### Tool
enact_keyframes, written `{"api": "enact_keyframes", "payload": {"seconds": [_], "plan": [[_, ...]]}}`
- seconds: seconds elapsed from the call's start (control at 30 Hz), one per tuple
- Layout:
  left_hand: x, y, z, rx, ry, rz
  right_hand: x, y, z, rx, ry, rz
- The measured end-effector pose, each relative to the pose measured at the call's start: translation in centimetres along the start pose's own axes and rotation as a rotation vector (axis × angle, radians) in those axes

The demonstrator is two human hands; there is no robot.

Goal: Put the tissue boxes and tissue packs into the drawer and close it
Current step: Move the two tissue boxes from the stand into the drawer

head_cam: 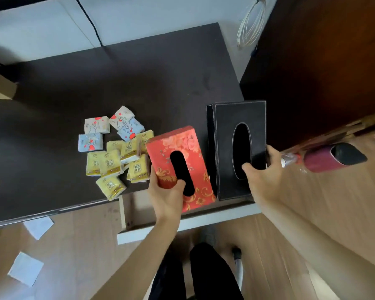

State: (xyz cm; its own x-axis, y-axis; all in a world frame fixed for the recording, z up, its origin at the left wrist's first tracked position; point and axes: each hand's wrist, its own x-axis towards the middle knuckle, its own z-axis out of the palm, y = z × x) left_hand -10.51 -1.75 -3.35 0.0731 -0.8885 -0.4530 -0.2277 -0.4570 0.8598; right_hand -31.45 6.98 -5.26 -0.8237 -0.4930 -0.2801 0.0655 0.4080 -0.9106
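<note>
My left hand (166, 197) grips the near end of a red floral tissue box (193, 148), thumb in its slot, holding it tilted over the table's front edge. My right hand (263, 176) holds the near right corner of a black leather tissue box (239, 114), thumb in the oval opening; the box rests on the dark table (117, 72). Several small tissue packs (115, 152), yellow, blue and white, lie in a loose pile to the left of the red box. Below the table edge the light wooden drawer (139, 230) stands pulled out, mostly hidden by my left arm.
A dark wooden cabinet (323, 72) stands at the right of the table. A purple-red object (329, 158) lies on the floor beside it. White paper sheets (26, 268) lie on the wooden floor at the left. A coiled white cable (250, 24) hangs at the back.
</note>
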Motion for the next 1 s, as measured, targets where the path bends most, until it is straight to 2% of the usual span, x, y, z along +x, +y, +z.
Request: {"api": "enact_keyframes", "payload": {"seconds": [0.17,0.43,0.67,1.0], "plan": [[-1.9,-3.4,-1.2,0.039,-0.073,0.05,-2.8,2.8,0.6,-0.043,-0.018,-0.042],[-3.0,-7.1,-1.8,0.084,-0.02,0.004,-4.7,6.0,1.0,-0.076,-0.018,-0.06],[-3.5,-9.8,-2.3,0.1,-0.055,-0.011,-6.2,7.8,0.1,-0.14,0.002,-0.039],[-7.9,-14.1,-4.5,0.15,-0.126,-0.213,-11.5,11.6,-4.1,-0.299,-0.032,0.092]]}}
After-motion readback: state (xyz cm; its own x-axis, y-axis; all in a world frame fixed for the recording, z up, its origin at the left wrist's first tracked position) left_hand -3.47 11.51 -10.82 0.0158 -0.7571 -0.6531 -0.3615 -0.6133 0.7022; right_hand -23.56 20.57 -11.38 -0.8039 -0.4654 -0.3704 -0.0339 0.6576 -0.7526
